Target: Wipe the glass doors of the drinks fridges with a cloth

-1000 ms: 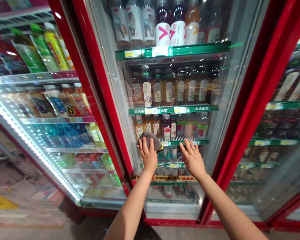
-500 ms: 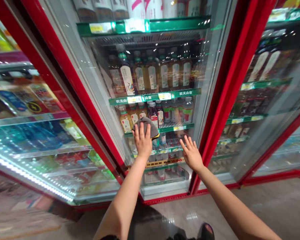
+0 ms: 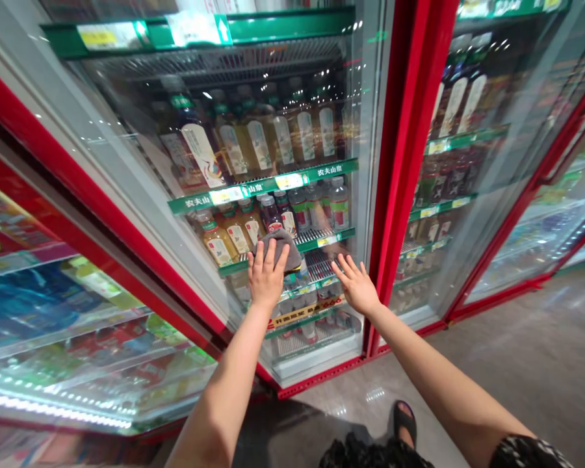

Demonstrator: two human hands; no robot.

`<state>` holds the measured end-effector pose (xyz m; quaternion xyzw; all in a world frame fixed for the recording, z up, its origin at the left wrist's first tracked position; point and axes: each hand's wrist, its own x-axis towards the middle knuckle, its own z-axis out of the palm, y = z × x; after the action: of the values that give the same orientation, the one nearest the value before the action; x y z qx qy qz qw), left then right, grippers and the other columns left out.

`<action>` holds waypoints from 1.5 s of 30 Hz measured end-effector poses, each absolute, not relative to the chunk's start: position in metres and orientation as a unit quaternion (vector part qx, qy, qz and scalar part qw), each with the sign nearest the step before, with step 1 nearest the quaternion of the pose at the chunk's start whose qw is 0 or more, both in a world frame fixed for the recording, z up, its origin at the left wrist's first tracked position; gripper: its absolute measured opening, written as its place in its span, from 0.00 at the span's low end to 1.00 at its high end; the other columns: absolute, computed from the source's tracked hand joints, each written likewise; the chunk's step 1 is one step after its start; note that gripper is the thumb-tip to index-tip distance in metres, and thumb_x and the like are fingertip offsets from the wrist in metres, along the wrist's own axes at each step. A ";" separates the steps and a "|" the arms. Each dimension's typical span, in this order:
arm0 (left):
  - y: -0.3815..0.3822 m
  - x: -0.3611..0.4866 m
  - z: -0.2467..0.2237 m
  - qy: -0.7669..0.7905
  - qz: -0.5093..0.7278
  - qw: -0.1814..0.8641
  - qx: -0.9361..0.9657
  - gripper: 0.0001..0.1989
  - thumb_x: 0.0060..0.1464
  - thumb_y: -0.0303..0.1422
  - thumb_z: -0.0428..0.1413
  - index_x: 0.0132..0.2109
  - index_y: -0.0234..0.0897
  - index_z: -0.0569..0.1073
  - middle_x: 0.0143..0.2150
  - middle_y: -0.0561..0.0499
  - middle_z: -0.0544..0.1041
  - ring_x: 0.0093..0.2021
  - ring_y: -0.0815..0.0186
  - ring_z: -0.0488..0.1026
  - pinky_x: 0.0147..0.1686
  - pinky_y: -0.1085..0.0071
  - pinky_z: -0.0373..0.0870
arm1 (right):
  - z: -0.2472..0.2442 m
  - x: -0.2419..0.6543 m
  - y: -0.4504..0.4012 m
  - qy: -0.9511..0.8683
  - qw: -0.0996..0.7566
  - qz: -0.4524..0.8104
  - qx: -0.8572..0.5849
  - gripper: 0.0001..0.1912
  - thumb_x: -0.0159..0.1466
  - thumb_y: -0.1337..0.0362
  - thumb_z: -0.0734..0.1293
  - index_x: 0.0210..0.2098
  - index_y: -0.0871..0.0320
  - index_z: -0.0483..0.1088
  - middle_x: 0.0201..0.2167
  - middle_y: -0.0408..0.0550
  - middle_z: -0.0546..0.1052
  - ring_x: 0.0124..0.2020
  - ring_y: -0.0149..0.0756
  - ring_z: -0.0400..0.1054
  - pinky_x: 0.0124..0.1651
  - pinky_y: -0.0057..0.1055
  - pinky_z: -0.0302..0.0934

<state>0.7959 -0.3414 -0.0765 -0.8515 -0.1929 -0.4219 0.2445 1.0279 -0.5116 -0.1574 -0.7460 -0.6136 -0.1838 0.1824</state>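
My left hand (image 3: 266, 276) lies flat with fingers stretched over a dark grey cloth (image 3: 293, 257), holding it against the glass door (image 3: 141, 140) of a red-framed drinks cooler. Behind the cloth, juice bottles (image 3: 237, 235) stand on a shelf inside. A thin yellow edge shows on the cloth's lower right side. My right hand (image 3: 358, 289) is open and holds nothing, its fingers spread by the right part of the same door, near the red upright (image 3: 400, 149). I cannot tell whether its fingertips touch the glass.
A second cooler (image 3: 90, 325) with lit shelves stands at the left. More red-framed doors run on to the right, one with a handle (image 3: 568, 149). Grey shiny floor (image 3: 497, 351) lies below, with my sandalled foot (image 3: 404, 421) near the cooler's base.
The view has turned, so the cooler appears farther left and tilted. My left hand and the cloth have slid slightly right across the glass. My right hand stays near the door's right side.
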 end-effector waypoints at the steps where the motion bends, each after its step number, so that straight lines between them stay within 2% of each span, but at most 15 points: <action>1: -0.343 0.802 -0.078 -0.180 -0.421 0.247 -0.854 0.41 0.59 0.20 0.53 0.74 0.51 0.50 0.76 0.48 0.50 0.76 0.54 0.36 0.73 0.41 0.39 | -0.157 1.027 -0.511 -0.613 0.186 -0.180 -0.746 0.43 0.61 0.77 0.58 0.74 0.54 0.45 0.76 0.49 0.41 0.76 0.52 0.37 0.70 0.61 0.48; 6: -0.345 0.811 -0.095 0.023 -0.322 0.342 -0.883 0.35 0.61 0.20 0.52 0.70 0.51 0.60 0.73 0.54 0.59 0.75 0.62 0.49 0.75 0.54 0.37 | -0.151 1.029 -0.518 -0.627 0.207 -0.152 -0.735 0.43 0.61 0.77 0.58 0.74 0.54 0.47 0.76 0.48 0.41 0.76 0.52 0.36 0.70 0.58 0.51; 8: -0.343 0.818 -0.088 0.067 -0.303 0.358 -0.881 0.31 0.62 0.22 0.52 0.69 0.49 0.62 0.73 0.55 0.60 0.74 0.63 0.51 0.75 0.55 0.39 | -0.151 1.031 -0.525 -0.622 0.219 -0.150 -0.737 0.43 0.60 0.78 0.58 0.74 0.54 0.48 0.76 0.49 0.43 0.76 0.51 0.36 0.70 0.57 0.51; 13: -0.352 0.851 -0.056 -0.020 -0.374 0.325 -0.869 0.35 0.61 0.22 0.52 0.71 0.49 0.58 0.74 0.52 0.56 0.76 0.59 0.46 0.74 0.52 0.41 | -0.155 1.039 -0.544 -0.598 0.234 -0.170 -0.748 0.41 0.61 0.77 0.59 0.73 0.55 0.52 0.75 0.54 0.47 0.76 0.49 0.37 0.70 0.56 0.50; 16: -0.359 0.860 -0.063 -0.062 -0.413 0.333 -0.845 0.34 0.60 0.21 0.54 0.70 0.47 0.62 0.74 0.51 0.56 0.76 0.57 0.41 0.75 0.51 0.39 | -0.154 1.050 -0.551 -0.598 0.224 -0.191 -0.745 0.40 0.61 0.77 0.59 0.72 0.57 0.54 0.75 0.55 0.48 0.76 0.50 0.37 0.71 0.56 0.50; 21: -0.364 0.871 -0.069 0.076 -0.340 0.376 -0.859 0.28 0.61 0.24 0.54 0.66 0.47 0.67 0.73 0.55 0.59 0.76 0.61 0.45 0.74 0.56 0.41 | -0.151 1.073 -0.557 -0.605 0.217 -0.218 -0.735 0.39 0.61 0.78 0.59 0.71 0.57 0.55 0.75 0.54 0.49 0.76 0.49 0.39 0.71 0.54 0.51; 24: -0.369 0.888 -0.052 0.003 -0.348 0.356 -0.867 0.31 0.60 0.23 0.54 0.68 0.48 0.64 0.74 0.54 0.57 0.76 0.60 0.46 0.74 0.55 0.44 | -0.152 1.084 -0.559 -0.608 0.219 -0.217 -0.732 0.39 0.62 0.78 0.59 0.72 0.57 0.54 0.75 0.55 0.49 0.75 0.49 0.39 0.71 0.53 0.52; 27: -0.377 0.903 -0.049 -0.074 -0.376 0.336 -0.860 0.34 0.59 0.22 0.54 0.70 0.49 0.62 0.75 0.52 0.55 0.76 0.57 0.43 0.74 0.52 0.44 | -0.156 1.091 -0.561 -0.607 0.231 -0.209 -0.731 0.38 0.64 0.76 0.59 0.72 0.57 0.52 0.75 0.56 0.50 0.75 0.49 0.39 0.70 0.53 0.53; 31: -0.387 0.911 -0.070 -0.046 -0.358 0.354 -0.863 0.36 0.57 0.20 0.55 0.69 0.50 0.63 0.75 0.54 0.54 0.77 0.57 0.40 0.74 0.52 0.41 | -0.164 1.098 -0.565 -0.609 0.256 -0.202 -0.723 0.40 0.64 0.77 0.59 0.73 0.55 0.49 0.74 0.55 0.50 0.75 0.48 0.39 0.69 0.54 0.55; 35: -0.396 0.930 -0.072 -0.061 -0.332 0.330 -0.882 0.38 0.57 0.20 0.54 0.71 0.50 0.59 0.76 0.53 0.53 0.76 0.57 0.42 0.73 0.51 0.48 | -0.167 1.100 -0.570 -0.606 0.273 -0.201 -0.720 0.41 0.64 0.77 0.58 0.74 0.53 0.47 0.75 0.54 0.49 0.75 0.49 0.40 0.69 0.55 0.55; 39: -0.407 0.957 -0.072 -0.130 -0.347 0.304 -0.878 0.39 0.57 0.19 0.53 0.72 0.49 0.57 0.77 0.50 0.49 0.77 0.52 0.39 0.71 0.45 0.54 | -0.164 1.100 -0.579 -0.601 0.280 -0.197 -0.722 0.42 0.64 0.77 0.58 0.74 0.53 0.46 0.75 0.54 0.49 0.75 0.49 0.40 0.69 0.55 0.55; 45: -0.407 0.973 -0.087 -0.008 -0.324 0.355 -0.877 0.32 0.59 0.22 0.55 0.68 0.48 0.65 0.76 0.52 0.50 0.76 0.55 0.40 0.73 0.48 0.49 | -0.156 1.107 -0.597 -0.584 0.279 -0.204 -0.734 0.39 0.65 0.77 0.57 0.73 0.55 0.49 0.75 0.55 0.49 0.76 0.49 0.38 0.70 0.54 0.54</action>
<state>0.9730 -0.4069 -0.0869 -0.8768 -0.0081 -0.3243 0.3550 1.1075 -0.5967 -0.1563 -0.7342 -0.5844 -0.2037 0.2792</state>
